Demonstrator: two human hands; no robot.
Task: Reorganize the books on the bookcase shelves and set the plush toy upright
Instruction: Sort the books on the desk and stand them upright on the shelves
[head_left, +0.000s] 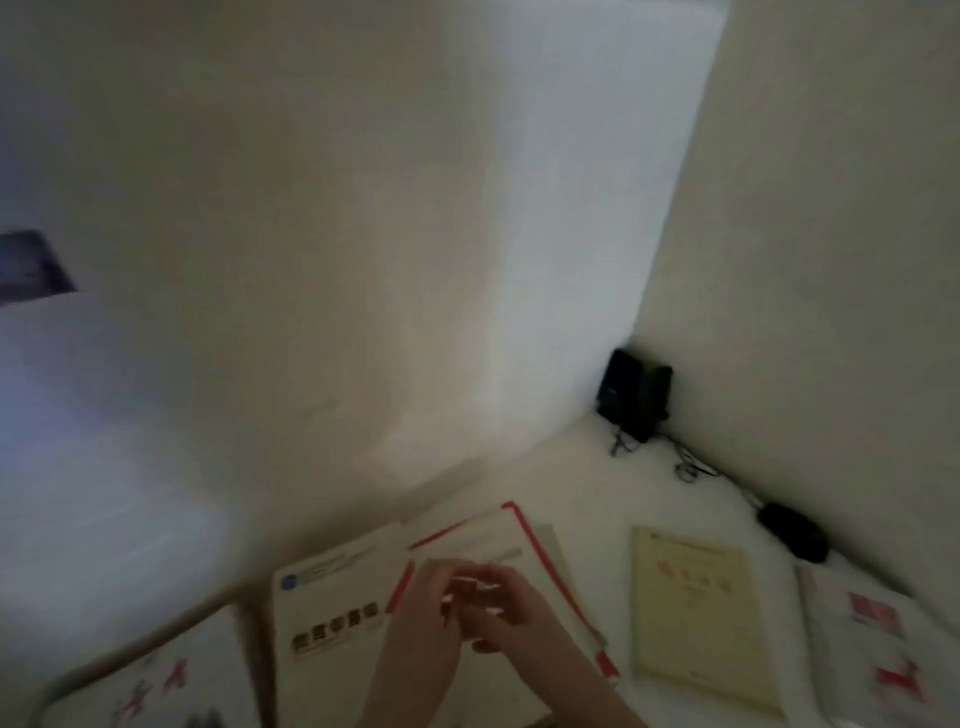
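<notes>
- A white top (582, 499) fills the low part of the view. It goes back into a corner where two plain white walls (363, 208) meet.
- A black box (634, 395) stands right in that corner, against the walls. Thin wires (685, 467) lie on the white top just in front of it.
- A small black thing (792, 530) lies near the right wall. It is too blurry to tell what it is.
- A dark patch (31, 267) shows on the far left.
- The whole picture is blurry.
- Both arms come up from the bottom edge. The left hand (421, 613) and the right hand (506, 610) meet in the middle, fingers touching each other.
- The fingers of both hands are bent and bunched close. I cannot tell if they pinch anything.
- The hands are over the red-edged book (483, 535), which lies flat on the white top.
- A white book with a blue dot (332, 597) lies flat just left of it, and their edges touch or overlap.
- A pale yellow book (696, 613) lies flat to the right, apart from the red-edged one.
- A book with red pictures (872, 639) lies at the far right, just beside the yellow one.
- Another book with red shapes (156, 680) lies at the bottom left.
</notes>
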